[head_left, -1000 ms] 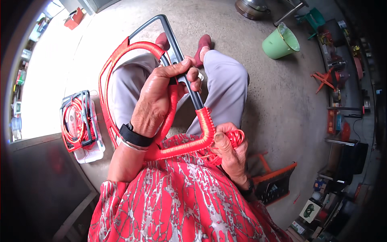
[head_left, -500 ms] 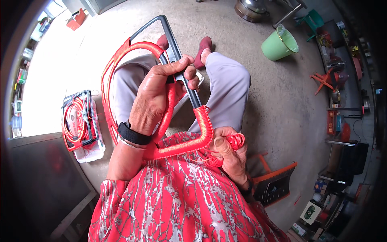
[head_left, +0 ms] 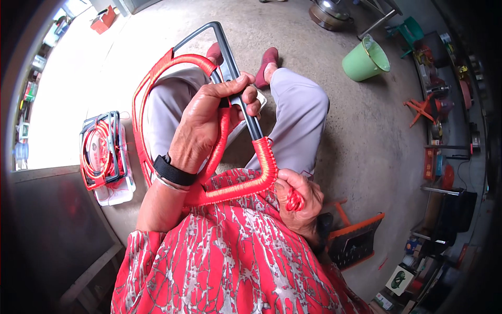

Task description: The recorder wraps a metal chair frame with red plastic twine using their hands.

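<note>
A black rod frame (head_left: 224,44) with an inner ring stands tilted over my lap. Glossy red cord wrapping (head_left: 235,189) covers its near side, the lower right corner and much of the ring. My left hand (head_left: 201,118) is closed around the frame's bare black right bar and the ring beside it. Next to the wrapped corner, my right hand (head_left: 300,201) is closed on a small bundle of red cord (head_left: 294,201). Part of that bundle is hidden in the palm.
Left on the floor, similar red-wrapped frames (head_left: 104,152) lie on a white tray (head_left: 123,194). A green bin (head_left: 366,60) stands ahead right. An orange-and-black stool (head_left: 355,239) is close to my right. Crowded shelves (head_left: 436,206) line the right side.
My right hand has turned and moved slightly down and right, its fingers now folded over the cord bundle. My left hand keeps its hold; the frame has barely shifted.
</note>
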Motion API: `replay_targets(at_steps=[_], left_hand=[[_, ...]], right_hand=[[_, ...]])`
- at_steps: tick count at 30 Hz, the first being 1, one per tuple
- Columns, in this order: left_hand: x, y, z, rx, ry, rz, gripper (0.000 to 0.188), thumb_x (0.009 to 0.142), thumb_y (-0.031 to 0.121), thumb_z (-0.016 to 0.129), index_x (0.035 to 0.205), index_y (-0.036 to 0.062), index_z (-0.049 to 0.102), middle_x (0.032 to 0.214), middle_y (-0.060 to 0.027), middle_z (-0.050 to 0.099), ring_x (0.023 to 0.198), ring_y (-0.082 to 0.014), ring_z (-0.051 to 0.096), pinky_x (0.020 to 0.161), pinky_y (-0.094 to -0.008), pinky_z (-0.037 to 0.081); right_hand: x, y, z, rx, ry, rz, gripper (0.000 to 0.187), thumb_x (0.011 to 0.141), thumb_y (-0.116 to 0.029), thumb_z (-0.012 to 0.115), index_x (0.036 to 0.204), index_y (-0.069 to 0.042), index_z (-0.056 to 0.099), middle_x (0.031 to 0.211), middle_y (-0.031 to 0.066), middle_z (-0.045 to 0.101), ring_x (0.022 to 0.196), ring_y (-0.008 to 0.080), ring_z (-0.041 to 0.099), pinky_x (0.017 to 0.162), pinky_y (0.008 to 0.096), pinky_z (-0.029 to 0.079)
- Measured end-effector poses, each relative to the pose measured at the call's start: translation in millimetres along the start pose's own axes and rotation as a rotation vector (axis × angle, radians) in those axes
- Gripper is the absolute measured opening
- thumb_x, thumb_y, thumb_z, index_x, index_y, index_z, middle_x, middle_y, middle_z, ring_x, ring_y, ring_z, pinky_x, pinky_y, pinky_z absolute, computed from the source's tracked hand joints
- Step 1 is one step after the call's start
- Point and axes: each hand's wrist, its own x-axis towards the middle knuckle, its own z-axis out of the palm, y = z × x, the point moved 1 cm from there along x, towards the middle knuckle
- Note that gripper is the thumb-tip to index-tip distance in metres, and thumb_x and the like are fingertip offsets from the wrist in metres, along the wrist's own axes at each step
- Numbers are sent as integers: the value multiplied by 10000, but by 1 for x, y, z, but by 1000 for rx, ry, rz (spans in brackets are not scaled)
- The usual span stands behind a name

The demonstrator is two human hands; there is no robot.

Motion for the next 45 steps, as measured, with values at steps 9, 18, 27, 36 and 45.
replay_targets(at_steps=[9,18,27,36,45], left_hand=[[-1,-3,-1,6,-18,4,150,961,126,523,935,-22,530,735,-97,559,694,-236,568,671,-325,507],[-1,-4,1,46,100,9,162,955,133,539,1023,-14,526,711,-66,530,649,-205,525,629,-293,461],[-3,7,-3,-43,-24,-1,138,957,103,523,955,-35,516,729,-110,557,669,-248,563,640,-329,505],[-5,12,20,35,-28,29,138,934,82,556,969,-48,529,730,-123,561,661,-255,566,650,-328,511],[5,5,32,24,-41,-61,125,934,90,559,942,-35,549,734,-111,580,638,-246,575,636,-334,515]], right_hand=[[-7,1,10,-63,77,-35,146,841,-58,681,960,8,629,787,122,668,645,266,655,602,356,501],[-8,1,12,-75,86,-52,134,862,-50,652,961,30,608,810,131,670,652,278,656,605,361,504],[-13,5,11,290,58,270,212,883,-139,669,1008,18,603,707,55,618,568,127,561,516,261,432],[-2,4,-3,957,-110,813,229,895,-188,684,985,10,611,718,-39,561,601,16,457,542,178,379],[2,-1,-9,814,-107,664,193,895,-179,677,904,-7,590,729,-28,567,594,20,462,537,188,385]])
